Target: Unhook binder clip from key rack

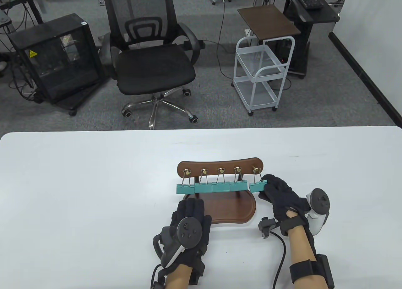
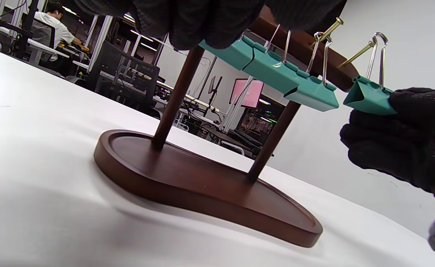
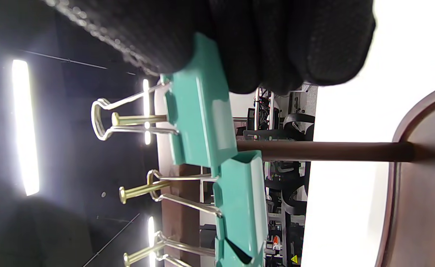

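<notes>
My right hand (image 1: 279,191) pinches the teal body of the clip (image 1: 257,186) at the right end of the rack (image 1: 220,167), fingers clamped on it from the right side. The clip hangs by its wire loop on the last brass peg (image 2: 357,54); in the right wrist view the loop (image 3: 100,120) sits close to the peg's tip, so I judge it is nearly free but not yet off. My left hand (image 1: 188,221) rests at the near left of the rack's base (image 1: 234,209), fingers reaching up by the row of clips; whether they grip anything I cannot tell. The rack stands on the tabletop (image 1: 78,191) a little right of centre, nearer my edge than the far one.

To do this well, I should draw the clip along the line of the peg, which tilts up and toward me, not straight down. Pulling down would only jam the loop against the peg and tip the rack. The peg has a small knob at its end, so I expect to lift the loop slightly to clear it. The neighbouring clip (image 3: 241,202) touches mine at the body, so I should move slowly or it may swing. My left hand ought to press the base steady as I pull.
</notes>
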A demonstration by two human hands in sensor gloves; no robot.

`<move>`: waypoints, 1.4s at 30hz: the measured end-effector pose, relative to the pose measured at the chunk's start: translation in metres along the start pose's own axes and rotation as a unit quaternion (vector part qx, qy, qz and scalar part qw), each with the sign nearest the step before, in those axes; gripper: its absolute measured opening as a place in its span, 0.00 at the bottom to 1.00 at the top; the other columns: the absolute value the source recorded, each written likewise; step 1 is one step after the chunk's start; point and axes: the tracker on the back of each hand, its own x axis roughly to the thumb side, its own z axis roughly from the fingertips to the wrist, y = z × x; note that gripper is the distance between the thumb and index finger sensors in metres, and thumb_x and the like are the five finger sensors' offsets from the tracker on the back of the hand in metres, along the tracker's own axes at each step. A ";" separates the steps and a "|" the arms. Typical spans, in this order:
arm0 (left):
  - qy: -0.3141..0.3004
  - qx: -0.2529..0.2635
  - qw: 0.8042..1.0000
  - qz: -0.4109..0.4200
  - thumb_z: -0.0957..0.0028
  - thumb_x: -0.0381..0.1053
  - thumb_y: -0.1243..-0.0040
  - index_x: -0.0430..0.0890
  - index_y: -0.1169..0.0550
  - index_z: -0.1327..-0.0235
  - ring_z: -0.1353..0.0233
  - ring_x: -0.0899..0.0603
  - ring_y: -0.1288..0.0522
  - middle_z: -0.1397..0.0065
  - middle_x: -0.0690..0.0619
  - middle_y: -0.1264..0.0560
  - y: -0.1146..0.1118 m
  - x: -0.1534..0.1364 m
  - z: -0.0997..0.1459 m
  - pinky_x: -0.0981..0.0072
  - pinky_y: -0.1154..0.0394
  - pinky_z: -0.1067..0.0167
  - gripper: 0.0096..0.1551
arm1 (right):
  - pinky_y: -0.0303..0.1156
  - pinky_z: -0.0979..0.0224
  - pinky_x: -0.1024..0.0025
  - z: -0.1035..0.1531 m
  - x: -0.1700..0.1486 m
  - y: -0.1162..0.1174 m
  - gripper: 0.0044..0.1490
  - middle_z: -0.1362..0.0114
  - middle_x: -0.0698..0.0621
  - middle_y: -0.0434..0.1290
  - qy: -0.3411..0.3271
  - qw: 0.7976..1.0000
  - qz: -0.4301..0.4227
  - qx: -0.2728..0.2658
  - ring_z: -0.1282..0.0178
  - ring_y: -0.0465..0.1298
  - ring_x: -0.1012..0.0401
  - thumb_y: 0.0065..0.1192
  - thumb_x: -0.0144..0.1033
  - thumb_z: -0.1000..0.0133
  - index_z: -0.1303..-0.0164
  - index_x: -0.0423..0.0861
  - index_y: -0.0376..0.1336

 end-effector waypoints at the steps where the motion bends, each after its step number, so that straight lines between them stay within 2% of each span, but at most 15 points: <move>1: 0.000 0.000 1.000 0.000 0.41 0.64 0.55 0.53 0.35 0.20 0.15 0.39 0.45 0.14 0.50 0.40 0.000 0.000 0.000 0.42 0.43 0.24 0.36 | 0.76 0.38 0.53 0.000 0.000 -0.001 0.29 0.37 0.41 0.75 -0.002 1.000 -0.002 0.005 0.39 0.75 0.44 0.66 0.42 0.53 0.40 0.52 0.65; 7: 0.000 0.001 1.000 0.005 0.41 0.64 0.56 0.53 0.35 0.20 0.15 0.39 0.46 0.14 0.50 0.40 0.000 0.000 0.000 0.42 0.43 0.24 0.36 | 0.76 0.38 0.53 0.006 0.004 -0.010 0.29 0.37 0.41 0.74 0.001 0.999 -0.008 0.032 0.39 0.75 0.44 0.65 0.43 0.53 0.40 0.52 0.64; 19: -0.005 0.003 1.000 0.010 0.41 0.64 0.55 0.54 0.35 0.20 0.15 0.39 0.46 0.14 0.50 0.40 0.001 0.001 0.000 0.42 0.43 0.24 0.36 | 0.78 0.42 0.53 0.033 0.020 -0.033 0.29 0.41 0.41 0.76 -0.007 0.999 0.014 0.043 0.43 0.78 0.45 0.65 0.46 0.53 0.42 0.50 0.64; 27: -0.006 0.004 1.000 0.011 0.41 0.64 0.55 0.54 0.35 0.19 0.15 0.39 0.46 0.14 0.50 0.40 0.001 0.002 0.001 0.42 0.43 0.24 0.36 | 0.79 0.45 0.53 0.043 0.013 -0.038 0.29 0.44 0.41 0.77 0.002 0.998 0.032 0.047 0.46 0.79 0.45 0.66 0.47 0.53 0.44 0.49 0.65; 35: -0.006 0.005 1.000 0.009 0.41 0.64 0.56 0.53 0.35 0.19 0.15 0.39 0.46 0.14 0.50 0.40 0.001 0.002 0.001 0.42 0.43 0.24 0.36 | 0.81 0.50 0.53 0.045 0.016 -0.033 0.29 0.49 0.41 0.80 0.020 0.987 0.152 0.052 0.51 0.81 0.45 0.68 0.49 0.55 0.47 0.47 0.68; 42: -0.008 0.004 1.000 0.009 0.41 0.64 0.56 0.53 0.35 0.20 0.15 0.39 0.46 0.14 0.50 0.40 0.001 0.002 0.002 0.42 0.43 0.24 0.36 | 0.81 0.54 0.53 0.047 0.020 -0.032 0.29 0.52 0.41 0.82 0.053 0.947 0.309 0.064 0.54 0.82 0.46 0.70 0.50 0.56 0.50 0.46 0.70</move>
